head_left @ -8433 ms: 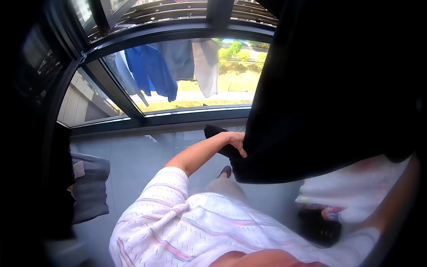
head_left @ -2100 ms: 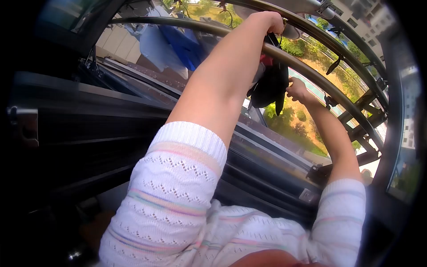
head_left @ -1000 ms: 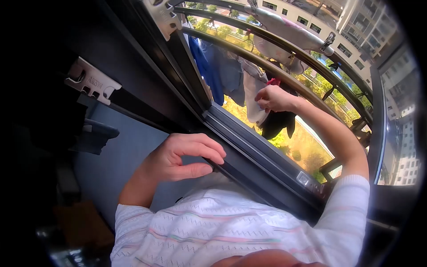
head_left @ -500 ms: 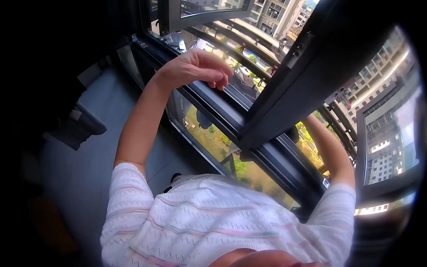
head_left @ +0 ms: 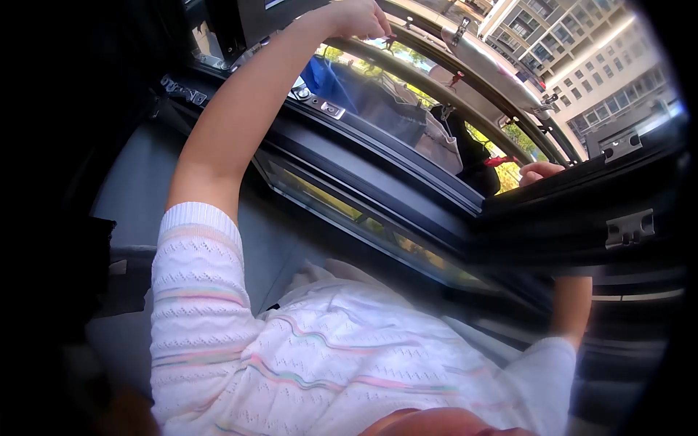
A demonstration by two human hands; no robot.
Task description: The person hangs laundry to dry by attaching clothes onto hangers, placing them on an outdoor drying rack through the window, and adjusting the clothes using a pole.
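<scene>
My left hand [head_left: 360,18] reaches out through the window opening to a drying rail [head_left: 422,81]. Its fingers are closed in a pinch beside a small dark red clip [head_left: 390,42]; what lies between the fingertips is hidden. My right hand [head_left: 539,172] shows only in part past the dark window frame [head_left: 574,200]. Its fingers are curled together near a bright red clip [head_left: 500,160], and I cannot see what they hold. Below the rail hang a grey cloth item [head_left: 440,142], a dark item [head_left: 476,163] and a blue item [head_left: 320,76].
The black window sill [head_left: 363,156] runs diagonally between me and the rails, with a metal latch plate [head_left: 332,110] on it. Another metal fitting [head_left: 630,229] sits on the frame at right. A pale rolled item [head_left: 502,80] lies along the outer rails. Buildings [head_left: 574,58] stand outside.
I have leaned closer to the opening. My left hand has moved outward and up to the rail, its fingers now pinched. My right hand has come into view beyond the frame.
</scene>
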